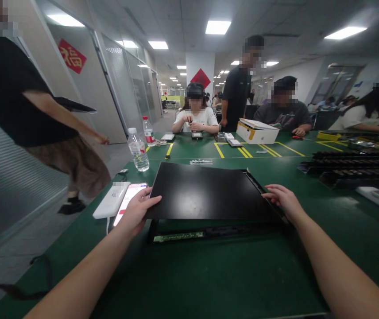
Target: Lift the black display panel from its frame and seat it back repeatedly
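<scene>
A flat black panel (199,192) is tilted above a black frame (242,231) on the green table. Along the frame's near part runs a green circuit strip (178,237). My left hand (139,208) grips the panel's left edge, thumb on top and the other fingers partly hidden beneath. At the right side, my right hand (284,201) has its fingers apart and touches the frame's raised right edge, with nothing gripped between them.
Left of the panel lie a phone (130,201) and a white box (111,201) with a cable. Beyond stand two bottles (139,153) (148,133). Dark strips (352,168) are stacked at the right. People sit across the green table (226,274); one person walks at the left.
</scene>
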Demonstrator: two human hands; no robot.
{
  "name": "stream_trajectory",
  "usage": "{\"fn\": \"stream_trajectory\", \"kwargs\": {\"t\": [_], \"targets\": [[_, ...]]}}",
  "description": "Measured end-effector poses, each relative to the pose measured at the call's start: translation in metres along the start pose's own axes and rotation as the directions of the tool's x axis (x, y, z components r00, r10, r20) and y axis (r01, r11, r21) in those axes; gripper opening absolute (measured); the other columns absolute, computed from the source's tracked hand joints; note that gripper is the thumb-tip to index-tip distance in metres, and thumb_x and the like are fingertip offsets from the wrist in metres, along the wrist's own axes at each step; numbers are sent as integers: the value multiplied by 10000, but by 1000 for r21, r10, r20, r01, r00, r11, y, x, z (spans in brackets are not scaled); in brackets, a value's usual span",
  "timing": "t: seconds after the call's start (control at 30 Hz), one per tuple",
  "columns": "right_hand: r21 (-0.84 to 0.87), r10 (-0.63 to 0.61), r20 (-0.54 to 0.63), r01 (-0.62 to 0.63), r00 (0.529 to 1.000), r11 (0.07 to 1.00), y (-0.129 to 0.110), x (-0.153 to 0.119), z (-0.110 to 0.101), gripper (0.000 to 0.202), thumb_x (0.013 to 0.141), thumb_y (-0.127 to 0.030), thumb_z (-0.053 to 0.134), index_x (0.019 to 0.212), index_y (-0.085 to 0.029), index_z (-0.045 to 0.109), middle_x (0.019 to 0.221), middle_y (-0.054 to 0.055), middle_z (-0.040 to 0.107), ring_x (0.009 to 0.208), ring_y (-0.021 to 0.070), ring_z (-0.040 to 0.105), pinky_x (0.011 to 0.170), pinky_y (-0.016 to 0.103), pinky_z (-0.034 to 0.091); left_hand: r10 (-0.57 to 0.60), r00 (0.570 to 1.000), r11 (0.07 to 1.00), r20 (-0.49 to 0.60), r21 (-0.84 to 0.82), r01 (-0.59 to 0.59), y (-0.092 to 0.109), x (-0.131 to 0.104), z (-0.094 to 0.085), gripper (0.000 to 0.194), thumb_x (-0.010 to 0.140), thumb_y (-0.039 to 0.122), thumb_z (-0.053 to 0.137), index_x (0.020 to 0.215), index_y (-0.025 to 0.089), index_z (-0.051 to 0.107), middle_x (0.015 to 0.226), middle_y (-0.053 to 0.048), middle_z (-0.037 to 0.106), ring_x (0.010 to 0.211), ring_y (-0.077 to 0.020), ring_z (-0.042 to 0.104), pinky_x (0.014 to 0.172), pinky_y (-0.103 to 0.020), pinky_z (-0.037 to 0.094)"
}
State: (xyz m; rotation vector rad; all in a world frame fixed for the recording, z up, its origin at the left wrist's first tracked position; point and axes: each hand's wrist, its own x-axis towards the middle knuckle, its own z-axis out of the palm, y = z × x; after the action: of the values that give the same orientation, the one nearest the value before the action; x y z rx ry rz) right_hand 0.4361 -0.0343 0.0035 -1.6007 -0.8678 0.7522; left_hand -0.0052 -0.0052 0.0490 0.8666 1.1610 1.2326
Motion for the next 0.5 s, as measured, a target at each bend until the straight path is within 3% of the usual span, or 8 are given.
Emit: {"fn": "stream_trajectory", "kwargs": {"t": [0.27, 0.5], "targets": [[-39, 23, -27, -24, 999, 999, -3, -2, -2, 279, 666, -389, 662, 864, -193, 649, 682, 93, 721, 584, 173, 590, 503, 266, 360, -16, 999, 1000, 43, 0, 17, -7, 0, 1, 534, 624, 36, 804, 1102, 160, 601, 856, -64, 778, 665, -203, 744, 610, -269, 602], [-80, -7, -37, 5, 999, 997, 5, 6, -5, 275, 686, -401, 659, 862, -190, 668, 665, 83, 715, 624, 196, 626, 517, 274, 376, -21, 998, 1000, 66, 11, 21, -11, 2, 0, 492, 646, 40, 790, 1085, 155, 601, 826, -60, 776, 626, -187, 733, 609, -269, 602]]}}
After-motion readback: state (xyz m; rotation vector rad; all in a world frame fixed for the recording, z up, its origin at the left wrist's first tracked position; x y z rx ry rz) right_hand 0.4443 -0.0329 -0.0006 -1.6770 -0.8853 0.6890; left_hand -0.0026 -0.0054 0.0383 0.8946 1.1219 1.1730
